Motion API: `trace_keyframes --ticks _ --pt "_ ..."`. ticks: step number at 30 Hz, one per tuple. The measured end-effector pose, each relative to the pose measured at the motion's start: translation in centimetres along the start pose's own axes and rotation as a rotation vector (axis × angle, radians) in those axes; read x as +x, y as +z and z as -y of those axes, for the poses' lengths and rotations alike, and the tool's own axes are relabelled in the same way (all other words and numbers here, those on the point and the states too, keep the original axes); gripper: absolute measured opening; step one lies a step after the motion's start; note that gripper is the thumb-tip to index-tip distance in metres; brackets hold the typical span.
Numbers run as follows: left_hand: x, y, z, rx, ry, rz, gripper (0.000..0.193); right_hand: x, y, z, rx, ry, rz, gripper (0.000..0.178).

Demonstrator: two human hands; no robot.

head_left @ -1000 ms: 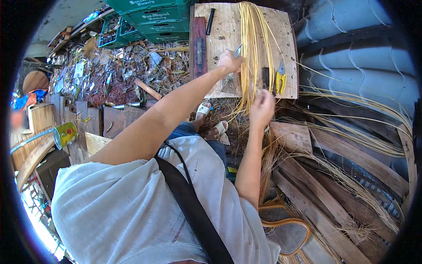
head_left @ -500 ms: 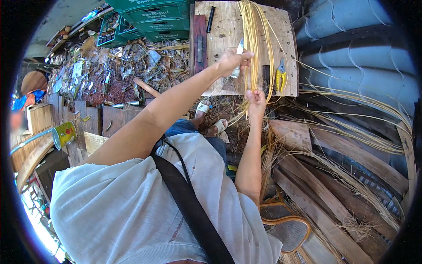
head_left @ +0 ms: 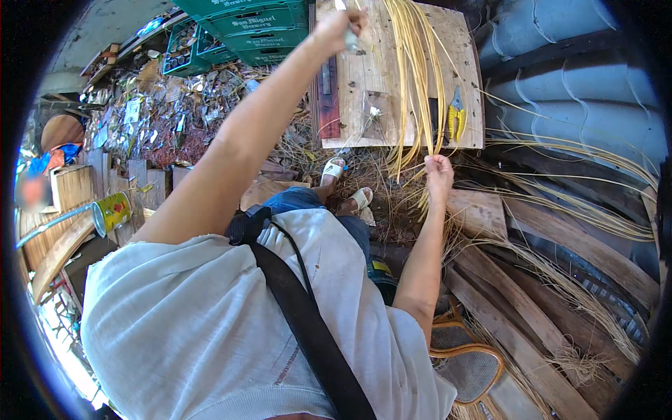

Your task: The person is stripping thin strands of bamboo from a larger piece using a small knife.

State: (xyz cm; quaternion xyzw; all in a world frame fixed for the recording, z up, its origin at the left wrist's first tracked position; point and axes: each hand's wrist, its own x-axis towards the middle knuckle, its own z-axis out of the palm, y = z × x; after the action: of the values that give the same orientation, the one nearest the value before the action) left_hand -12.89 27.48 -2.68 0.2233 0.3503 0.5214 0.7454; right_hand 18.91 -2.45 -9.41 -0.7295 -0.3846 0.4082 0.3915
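Note:
My left hand (head_left: 339, 31) is raised over the far left part of a wooden board (head_left: 371, 77). It is closed round a knife (head_left: 351, 42), whose pale blade points away and whose light handle shows below the fingers. Long yellow cane strips (head_left: 414, 63) lie across the board and hang over its near edge. Just off that edge, my right hand (head_left: 439, 172) is closed on the lower part of the cane strips. Pruning shears (head_left: 456, 122) with yellow handles rest on the board at its right, beside a dark object partly hidden by the strips.
A dark red wood piece (head_left: 329, 112) lies along the board's left edge. Green crates (head_left: 259, 31) stand far left, beside littered ground. More cane and wooden planks (head_left: 539, 227) fill the right side, below grey-blue corrugated sheets (head_left: 581, 105). A rattan-framed piece (head_left: 469, 371) sits near my right elbow.
My left hand has left the strips and moved away and to the left with the knife. My right hand has come slightly nearer and right, still on the strips.

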Motion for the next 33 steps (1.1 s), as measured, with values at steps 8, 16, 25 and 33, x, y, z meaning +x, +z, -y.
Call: trace_keyframes --ticks 8,16,25,33 --pt "-10.6 3.3 -1.6 0.25 -0.331 0.058 0.019 -3.6 7.3 11.4 -0.893 -0.384 -0.229 0.024" --pt "-13.4 2.0 1.5 0.211 -0.346 -0.061 0.027 -0.2 13.1 11.4 -0.969 -0.1 0.047 0.033" --pt "-13.9 3.1 2.6 0.232 -0.376 0.004 0.024 1.5 13.2 10.2 -1.015 -0.338 -0.107 0.027" --pt "-14.5 5.3 2.8 0.286 -0.402 0.205 0.021 -10.3 -4.4 1.8 -1.324 0.494 0.454 0.027"
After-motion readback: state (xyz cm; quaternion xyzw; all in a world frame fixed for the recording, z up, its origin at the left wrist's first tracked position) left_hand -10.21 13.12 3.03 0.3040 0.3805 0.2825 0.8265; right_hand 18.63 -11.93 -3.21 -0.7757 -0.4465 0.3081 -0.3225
